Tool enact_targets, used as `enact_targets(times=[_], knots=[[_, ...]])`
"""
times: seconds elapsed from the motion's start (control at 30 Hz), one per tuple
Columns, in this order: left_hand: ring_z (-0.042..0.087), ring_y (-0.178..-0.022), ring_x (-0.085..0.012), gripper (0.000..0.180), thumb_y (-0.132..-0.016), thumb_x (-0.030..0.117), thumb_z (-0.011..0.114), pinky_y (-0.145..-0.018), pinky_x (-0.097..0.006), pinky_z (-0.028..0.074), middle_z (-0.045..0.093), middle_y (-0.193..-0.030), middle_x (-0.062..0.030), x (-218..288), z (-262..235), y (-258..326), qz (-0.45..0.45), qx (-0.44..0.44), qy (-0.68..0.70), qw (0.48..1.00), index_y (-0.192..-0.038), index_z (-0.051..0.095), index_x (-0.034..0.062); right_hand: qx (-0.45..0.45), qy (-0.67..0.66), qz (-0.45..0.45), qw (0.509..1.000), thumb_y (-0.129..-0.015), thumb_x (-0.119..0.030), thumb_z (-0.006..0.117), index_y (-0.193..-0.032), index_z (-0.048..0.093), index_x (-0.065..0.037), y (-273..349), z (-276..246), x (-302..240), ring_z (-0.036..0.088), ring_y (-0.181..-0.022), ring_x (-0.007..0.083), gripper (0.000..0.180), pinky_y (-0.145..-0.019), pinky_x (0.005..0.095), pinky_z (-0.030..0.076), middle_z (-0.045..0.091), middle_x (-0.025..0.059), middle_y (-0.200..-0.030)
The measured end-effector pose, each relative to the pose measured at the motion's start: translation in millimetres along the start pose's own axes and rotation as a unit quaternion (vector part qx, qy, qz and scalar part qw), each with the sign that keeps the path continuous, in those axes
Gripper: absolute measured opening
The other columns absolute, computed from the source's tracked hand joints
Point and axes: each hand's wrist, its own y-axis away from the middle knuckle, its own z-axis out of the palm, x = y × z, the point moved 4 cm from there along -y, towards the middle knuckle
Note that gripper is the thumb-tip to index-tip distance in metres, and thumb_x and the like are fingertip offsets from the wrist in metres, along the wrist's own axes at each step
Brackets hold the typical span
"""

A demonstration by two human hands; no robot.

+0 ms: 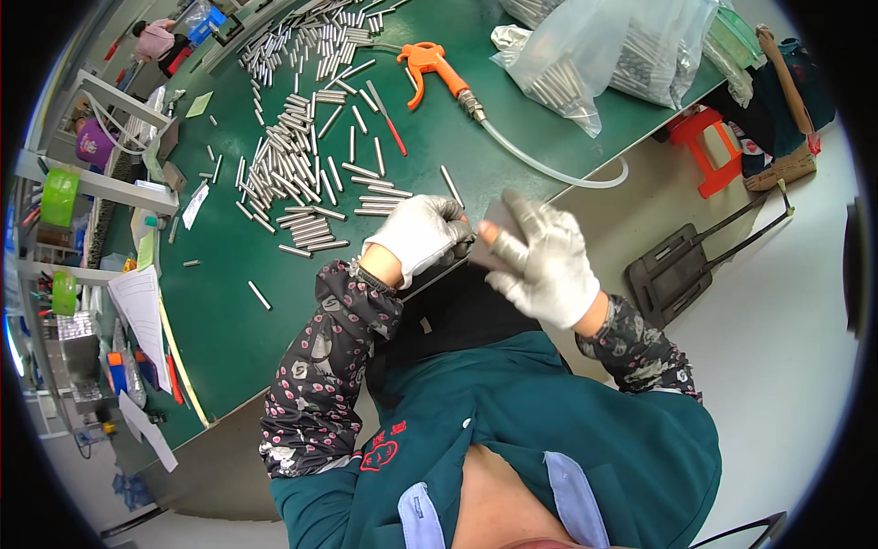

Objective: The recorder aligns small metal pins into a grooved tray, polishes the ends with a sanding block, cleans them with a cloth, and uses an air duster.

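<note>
My left hand, in a white glove with bare fingertips, is curled closed at the table's near edge. What it holds, if anything, is hidden by the fingers. Just to its right, my right hand, gloved the same way, grips a thin grey flat piece between thumb and fingers. Short rows of shiny metal pins lie on the green table beyond my left hand. A single metal pin rests apart, close to both hands.
An orange air blow gun with a clear hose lies farther back. Plastic bags of metal pins stand at the far right. A red-handled thin tool lies among the pins. On the floor to the right are a red stool and a folded black trolley.
</note>
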Motion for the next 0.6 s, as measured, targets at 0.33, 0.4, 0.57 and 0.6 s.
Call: enact_targets(times=[0.33,0.4,0.57,0.6], knots=[[0.055,-0.050,-0.0082,0.017,-0.085,0.016,0.059,-0.046,-0.021,0.043,0.060,-0.063,-0.0016,0,1,-2,-0.009,-0.001,-0.004,1.000,-0.079,0.062,0.0001,0.039,0.067,0.062,0.995,-0.066,-0.032,0.069,-0.117,0.061,-0.018,-4,-3,13,0.050,-0.106,0.0365,0.054,-0.086,0.0432,0.038,0.046,0.0233,-0.127],[0.055,-0.050,-0.0082,0.017,-0.085,0.016,0.059,-0.046,-0.021,0.043,0.060,-0.063,-0.0019,2,0,-2,-0.012,-0.003,-0.003,1.000,-0.079,0.062,0.0000,0.058,0.035,0.022,0.997,-0.066,-0.031,0.068,-0.115,0.062,-0.016,-5,-6,6,0.051,-0.103,0.0357,0.052,-0.082,0.0434,0.039,0.047,0.0223,-0.125],[0.055,-0.050,-0.0082,0.017,-0.084,0.015,0.058,-0.047,-0.022,0.044,0.061,-0.063,-0.0030,-2,1,-6,-0.009,0.002,-0.023,1.000,-0.078,0.063,0.0000,0.045,0.094,0.094,0.990,-0.066,-0.034,0.069,-0.114,0.063,-0.018,-8,-4,19,0.051,-0.105,0.0344,0.052,-0.084,0.0437,0.038,0.048,0.0209,-0.125],[0.056,-0.050,-0.0082,0.017,-0.084,0.015,0.058,-0.047,-0.022,0.044,0.061,-0.062,-0.0030,-2,2,-5,-0.007,0.002,-0.012,1.000,-0.078,0.063,0.0001,0.062,0.085,0.086,0.991,-0.065,-0.035,0.070,-0.115,0.062,-0.019,-5,-5,20,0.051,-0.106,0.0348,0.053,-0.084,0.0438,0.039,0.048,0.0216,-0.125]])
